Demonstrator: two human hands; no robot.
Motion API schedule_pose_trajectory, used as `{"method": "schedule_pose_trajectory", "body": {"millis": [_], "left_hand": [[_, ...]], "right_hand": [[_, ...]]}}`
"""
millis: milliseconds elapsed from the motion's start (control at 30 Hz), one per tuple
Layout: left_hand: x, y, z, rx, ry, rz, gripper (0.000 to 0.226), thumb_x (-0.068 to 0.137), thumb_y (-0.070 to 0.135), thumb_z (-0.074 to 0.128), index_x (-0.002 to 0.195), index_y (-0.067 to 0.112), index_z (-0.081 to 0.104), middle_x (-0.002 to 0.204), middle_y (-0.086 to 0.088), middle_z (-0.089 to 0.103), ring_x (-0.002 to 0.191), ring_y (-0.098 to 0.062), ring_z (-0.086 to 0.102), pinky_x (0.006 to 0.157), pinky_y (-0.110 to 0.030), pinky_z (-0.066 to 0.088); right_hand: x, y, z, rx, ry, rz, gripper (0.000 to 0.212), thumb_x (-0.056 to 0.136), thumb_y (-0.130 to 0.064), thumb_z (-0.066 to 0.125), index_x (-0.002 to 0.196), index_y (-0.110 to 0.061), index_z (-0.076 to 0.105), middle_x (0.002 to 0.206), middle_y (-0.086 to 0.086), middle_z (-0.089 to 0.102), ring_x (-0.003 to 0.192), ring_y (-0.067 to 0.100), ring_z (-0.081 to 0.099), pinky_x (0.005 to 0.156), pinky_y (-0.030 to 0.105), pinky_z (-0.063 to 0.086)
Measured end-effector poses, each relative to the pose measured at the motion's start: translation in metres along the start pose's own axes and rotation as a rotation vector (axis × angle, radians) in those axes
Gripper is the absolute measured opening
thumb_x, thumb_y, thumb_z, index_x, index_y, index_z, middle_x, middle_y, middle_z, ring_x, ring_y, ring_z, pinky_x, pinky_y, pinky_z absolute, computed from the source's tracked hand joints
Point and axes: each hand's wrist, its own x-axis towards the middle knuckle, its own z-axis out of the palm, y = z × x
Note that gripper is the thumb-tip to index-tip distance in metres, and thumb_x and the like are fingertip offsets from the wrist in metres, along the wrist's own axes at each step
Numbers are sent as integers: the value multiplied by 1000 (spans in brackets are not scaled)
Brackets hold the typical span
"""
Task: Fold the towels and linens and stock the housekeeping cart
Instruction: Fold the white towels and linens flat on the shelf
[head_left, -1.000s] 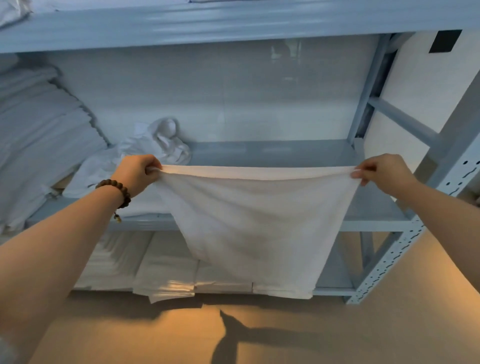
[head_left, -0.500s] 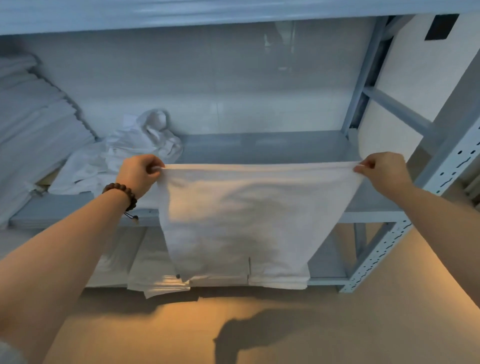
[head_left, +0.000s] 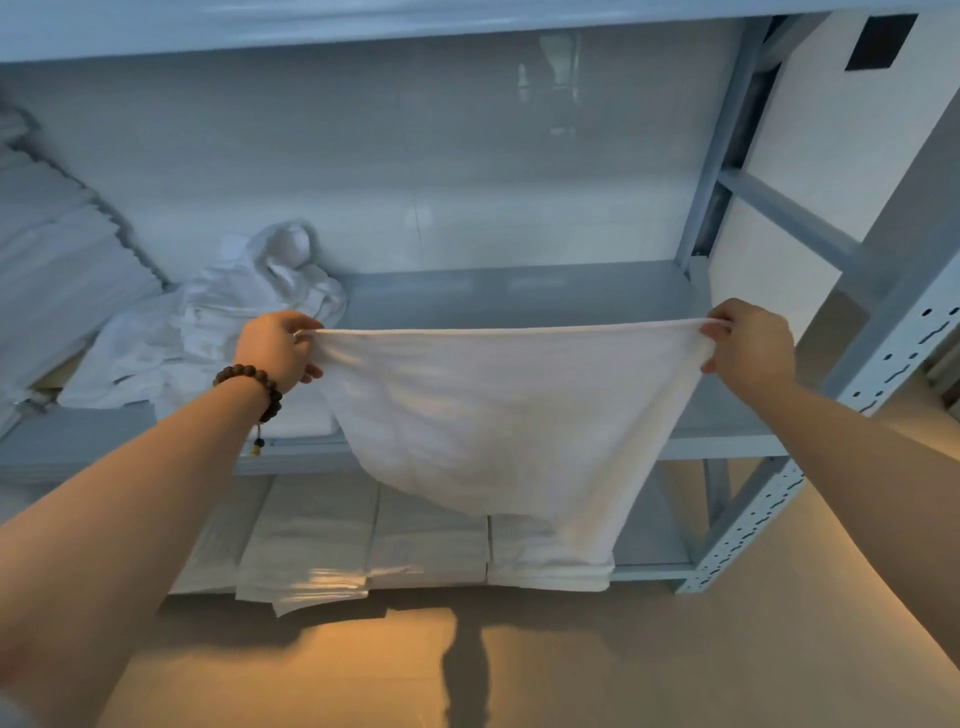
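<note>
**Operator:** What is in my hands at this moment?

**Observer:** Your left hand (head_left: 278, 348) is curled tightly round the upper left corner of a white rectangular towel of soft cloth (head_left: 498, 415), and the cloth is bunched inside the fist. Your right hand (head_left: 748, 348) grasps the upper right corner in the same way, with the fingers bent over the edge. On your left wrist sits a bracelet of dark brown wooden beads (head_left: 249, 382).

**Operator:** And where is the towel itself?

**Observer:** You hold it in the air between both hands. Its top edge is pulled almost straight, and the rest hangs down in a loose curve in front of the pale blue metal shelf (head_left: 519, 291). I cannot tell if the cloth touches the front rail of the shelf.

**Operator:** What is around it?

**Observer:** Behind your left hand, a crumpled white sheet (head_left: 223, 322) lies on that shelf. Further left there is a leaning pile of folded white linens (head_left: 62, 260). On the board below, flat stacks of folded white cloths (head_left: 415, 540) lie side by side, and the low corner of the towel hangs in front of them. At the right stands a perforated metal upright (head_left: 753, 514) of the rack. Below all this is a beige floor (head_left: 675, 649), where a dark shadow falls.
</note>
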Motion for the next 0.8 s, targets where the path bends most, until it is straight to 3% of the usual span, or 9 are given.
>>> {"method": "schedule_pose_trajectory", "body": {"millis": [67,133,233,300,333,433,533,700,800], "left_hand": [[12,5,19,-236,31,-88,24,97,-3,43,108,1,64,104,-22,64,62,-24,70,54,-24,58],[29,7,41,-345,91,-123,22,94,-6,46,106,2,63,100,-20,64,60,-13,69,56,-18,57],[61,2,77,-279,176,-142,26,93,-4,48,108,7,66,101,-13,66,56,1,62,52,-5,46],[84,-4,100,-167,187,-88,29,93,-3,47,112,8,67,110,-13,67,69,-9,61,62,-4,42],[96,-8,112,-107,184,-48,29,93,-2,48,114,6,66,112,-14,66,80,-16,62,71,-8,42],[131,-24,153,4,122,24,32,93,0,48,122,-1,61,121,-21,61,112,-33,58,97,-30,40],[156,-41,197,77,-49,82,38,92,0,48,129,-7,51,133,-27,47,118,-38,50,103,-31,33],[173,-74,258,183,-290,50,59,89,20,65,134,-9,38,143,-23,25,118,-36,47,105,-31,30],[180,-89,288,259,-368,-14,72,91,37,61,139,-8,32,145,-22,23,124,-30,41,109,-26,24]], "right_hand": [[13,-2,15,264,-15,243,21,91,6,51,110,-1,55,105,15,58,69,38,66,54,42,58],[31,-2,34,377,35,362,23,89,8,52,111,0,53,101,14,56,74,37,65,54,33,57],[61,7,70,443,92,399,15,95,3,45,105,-2,54,94,8,55,87,29,69,57,18,54],[83,18,98,419,108,391,10,98,-5,45,101,-4,55,102,12,59,80,17,70,46,8,43],[94,23,113,387,117,397,11,98,-9,46,100,-4,56,107,15,62,83,19,70,45,7,40],[122,44,155,213,122,428,21,97,-14,47,106,0,60,108,18,68,99,30,66,70,25,49],[139,62,194,94,19,415,29,93,-7,50,120,1,55,120,22,62,113,36,56,93,39,44],[141,83,249,-4,-180,315,41,90,-2,49,129,9,44,132,31,46,121,41,45,99,38,34],[140,94,274,-41,-265,263,53,91,-5,54,136,11,33,137,32,36,124,43,41,100,37,32]]}}
